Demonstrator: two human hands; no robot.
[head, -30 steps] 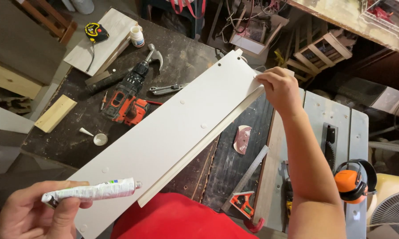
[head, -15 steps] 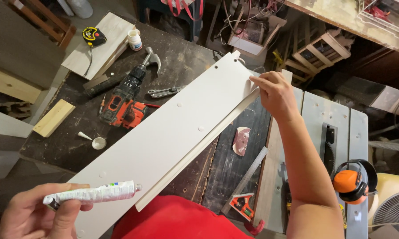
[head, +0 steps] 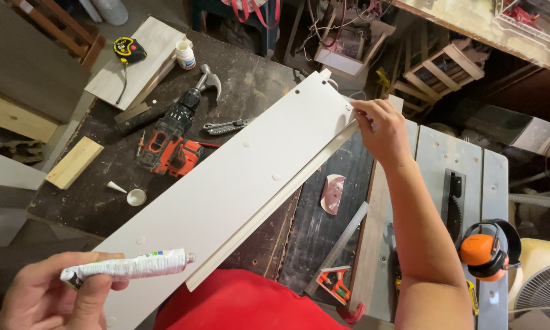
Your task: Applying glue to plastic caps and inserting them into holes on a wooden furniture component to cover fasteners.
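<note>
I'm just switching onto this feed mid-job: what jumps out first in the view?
A long white board runs diagonally across the dark workbench, with a thin white strip along its right edge. The right hand pinches the strip's far end, while the left hand holds a squeezed white tube at lower left. A red cordless drill lies left of the board.

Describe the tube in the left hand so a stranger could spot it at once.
Start at the long white board lying slantwise across the dark workbench. At its near end, the left hand grips a slim, crinkled white tube, nozzle toward the board. Nothing else nearby is squeezed flat like it.
</note>
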